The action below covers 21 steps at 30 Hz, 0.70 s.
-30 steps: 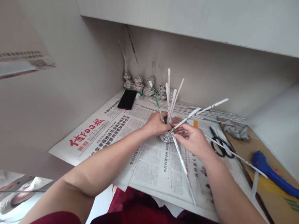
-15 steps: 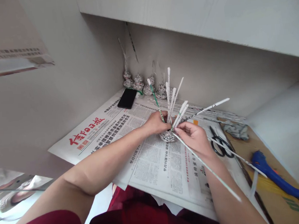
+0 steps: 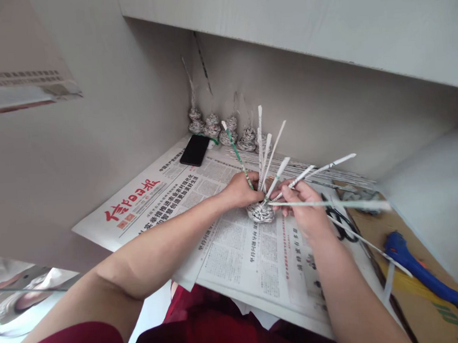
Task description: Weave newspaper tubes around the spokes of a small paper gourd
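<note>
A small woven paper base [image 3: 260, 213] sits on the newspaper, with several rolled paper sticks standing up and fanning out of it. My left hand [image 3: 243, 189] is closed round its left side, the thumb pressed at the rim beside a green-striped stick [image 3: 237, 152]. At the right of the base, my right hand [image 3: 302, 204] pinches a white paper stick [image 3: 298, 178] between thumb and fingers. A pale green paper stick [image 3: 352, 203] runs rightward from the base across my right hand, its far end blurred. The lower ends of the sticks are partly hidden by my fingers.
Newspaper sheets [image 3: 227, 255] cover the table. Several gourd-shaped woven pieces [image 3: 212, 125] line the back wall near a black phone [image 3: 195, 150]. Loose paper sticks [image 3: 331, 177] lie behind my hands. Black scissors [image 3: 345, 226] and a blue glue gun [image 3: 420, 268] are at the right. A shelf [image 3: 301, 25] overhangs the back.
The pale green stick has swung from pointing down toward me to pointing right. One white stick has been bent rightward, with my right hand now on it. My left hand stays at the base.
</note>
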Motion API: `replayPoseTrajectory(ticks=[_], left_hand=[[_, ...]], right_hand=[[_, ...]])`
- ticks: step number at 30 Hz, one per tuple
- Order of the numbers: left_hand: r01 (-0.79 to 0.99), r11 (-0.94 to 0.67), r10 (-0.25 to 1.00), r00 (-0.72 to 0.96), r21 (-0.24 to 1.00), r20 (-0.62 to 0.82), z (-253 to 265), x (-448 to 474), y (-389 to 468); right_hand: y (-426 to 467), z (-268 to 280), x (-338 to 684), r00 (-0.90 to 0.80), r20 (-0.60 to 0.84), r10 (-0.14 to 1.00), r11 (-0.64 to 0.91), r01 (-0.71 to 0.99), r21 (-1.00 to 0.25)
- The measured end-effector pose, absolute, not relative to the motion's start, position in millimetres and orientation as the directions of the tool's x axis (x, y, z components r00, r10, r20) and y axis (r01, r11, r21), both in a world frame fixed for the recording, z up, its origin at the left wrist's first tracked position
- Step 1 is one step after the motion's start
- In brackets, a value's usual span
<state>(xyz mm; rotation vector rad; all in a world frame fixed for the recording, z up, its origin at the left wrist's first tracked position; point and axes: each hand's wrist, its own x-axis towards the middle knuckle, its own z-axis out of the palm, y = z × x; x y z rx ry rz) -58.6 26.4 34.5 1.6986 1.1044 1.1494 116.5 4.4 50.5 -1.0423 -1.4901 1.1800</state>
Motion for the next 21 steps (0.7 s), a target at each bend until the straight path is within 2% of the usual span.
replayPoseTrajectory(ticks=[4, 10, 14, 21], left_hand=[[0.207, -0.313, 0.935, 0.237, 0.927, 0.263, 37, -58, 23], [0.25, -0.354, 0.919, 0.27, 0.901, 0.286, 39, -58, 21], [0.27, -0.373, 0.914, 0.27, 0.888, 0.302, 39, -58, 21], [0.236, -0.339, 0.915, 0.308, 0.911, 0.26, 40, -58, 20]], right_hand=[[7, 53, 120, -0.209, 0.065, 0.976, 0.072, 0.026, -0.997], [6, 55, 128, -0.347, -0.105, 0.932, -0.066, 0.121, -0.99], [7, 56, 130, -0.308, -0.143, 0.941, -0.115, 0.105, -0.988], [8, 59, 131, -0.358, -0.141, 0.923, -0.127, 0.061, -0.99]])
